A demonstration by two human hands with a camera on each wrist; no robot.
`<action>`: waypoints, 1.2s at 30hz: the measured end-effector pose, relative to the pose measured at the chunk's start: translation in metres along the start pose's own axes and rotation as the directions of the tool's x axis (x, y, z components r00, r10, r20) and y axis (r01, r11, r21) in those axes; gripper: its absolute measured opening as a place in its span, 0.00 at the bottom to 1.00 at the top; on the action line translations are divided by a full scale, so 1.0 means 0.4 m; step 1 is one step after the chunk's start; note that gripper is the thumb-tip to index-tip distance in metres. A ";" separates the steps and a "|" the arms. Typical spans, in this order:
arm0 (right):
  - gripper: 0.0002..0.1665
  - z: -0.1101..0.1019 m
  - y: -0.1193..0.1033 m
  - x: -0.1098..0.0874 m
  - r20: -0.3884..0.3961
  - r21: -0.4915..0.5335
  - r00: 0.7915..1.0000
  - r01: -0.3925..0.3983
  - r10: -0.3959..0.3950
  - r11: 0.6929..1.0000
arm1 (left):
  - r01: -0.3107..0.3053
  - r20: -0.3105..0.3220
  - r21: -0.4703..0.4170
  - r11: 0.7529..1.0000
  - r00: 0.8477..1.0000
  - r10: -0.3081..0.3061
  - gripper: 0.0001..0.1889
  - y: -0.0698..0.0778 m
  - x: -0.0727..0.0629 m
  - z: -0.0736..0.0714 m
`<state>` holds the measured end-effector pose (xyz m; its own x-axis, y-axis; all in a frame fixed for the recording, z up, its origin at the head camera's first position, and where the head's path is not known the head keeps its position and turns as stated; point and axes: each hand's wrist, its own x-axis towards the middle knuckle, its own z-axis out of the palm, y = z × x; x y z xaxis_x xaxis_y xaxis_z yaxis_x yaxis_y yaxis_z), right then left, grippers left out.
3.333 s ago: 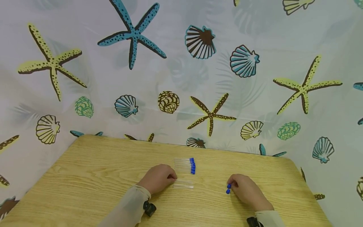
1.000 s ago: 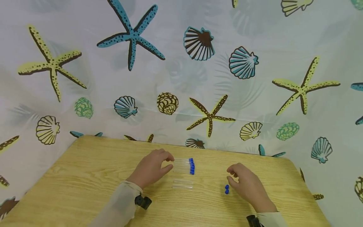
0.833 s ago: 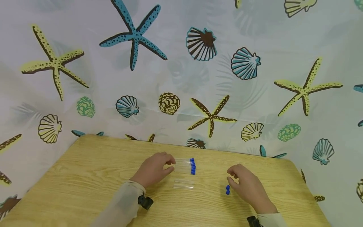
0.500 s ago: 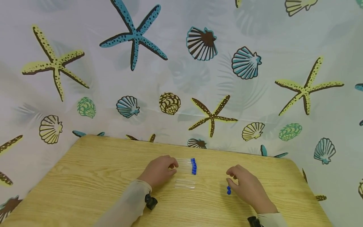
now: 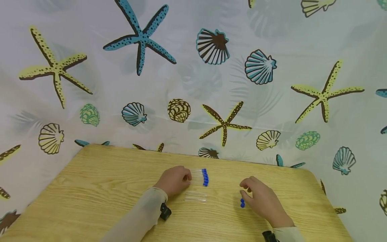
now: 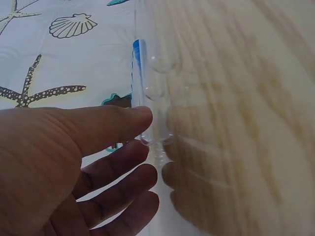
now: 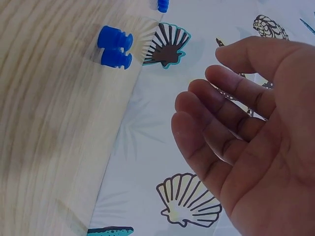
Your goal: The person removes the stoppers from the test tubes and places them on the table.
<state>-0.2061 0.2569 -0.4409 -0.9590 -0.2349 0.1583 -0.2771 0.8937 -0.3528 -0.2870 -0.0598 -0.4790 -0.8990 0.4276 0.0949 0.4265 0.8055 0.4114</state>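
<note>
Several clear test tubes [image 5: 198, 173] with blue caps [image 5: 205, 178] lie side by side in a row on the table. My left hand [image 5: 173, 181] is at their rounded left ends; in the left wrist view its thumb and index finger pinch the end of one test tube [image 6: 157, 129], the other fingers curved below. Just nearer lie two uncapped test tubes [image 5: 195, 199]. My right hand [image 5: 264, 200] hovers with relaxed, bent fingers and holds nothing. Two loose blue caps [image 5: 242, 203] sit beside its thumb, touching each other; the right wrist view shows these caps [image 7: 112, 38] too.
A wood-grain table [image 5: 99, 188] carries everything. Behind it hangs a white curtain [image 5: 193, 84] printed with starfish and shells, meeting the table's far edge. A black wrist camera [image 5: 165, 211] is strapped over the left sleeve.
My left hand went from the uncapped tubes up to the capped row, then moved right and closed its fingers at the tube ends. My right hand let go of the loose caps and lifted.
</note>
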 end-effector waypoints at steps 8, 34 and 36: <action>0.06 0.008 0.004 0.003 0.018 0.011 1.000 0.000 -0.001 1.000 | -0.004 -0.019 0.005 1.000 1.000 0.004 0.03 -0.008 -0.005 0.004; 0.11 -0.001 -0.049 -0.004 -0.065 0.074 0.991 0.123 -0.118 0.990 | -0.142 -0.108 -0.014 0.990 0.984 0.140 0.02 0.091 -0.089 -0.097; 0.13 -0.002 -0.057 -0.006 -0.083 0.085 0.986 0.154 -0.147 0.984 | -0.162 -0.124 -0.013 0.987 0.980 0.159 0.02 0.105 -0.097 -0.107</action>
<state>-0.1976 0.2372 -0.4324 -0.8996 -0.3313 0.2846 -0.4257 0.8109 -0.4015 -0.2385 -0.0600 -0.4264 -0.8252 0.4960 0.2703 0.5648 0.7203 0.4026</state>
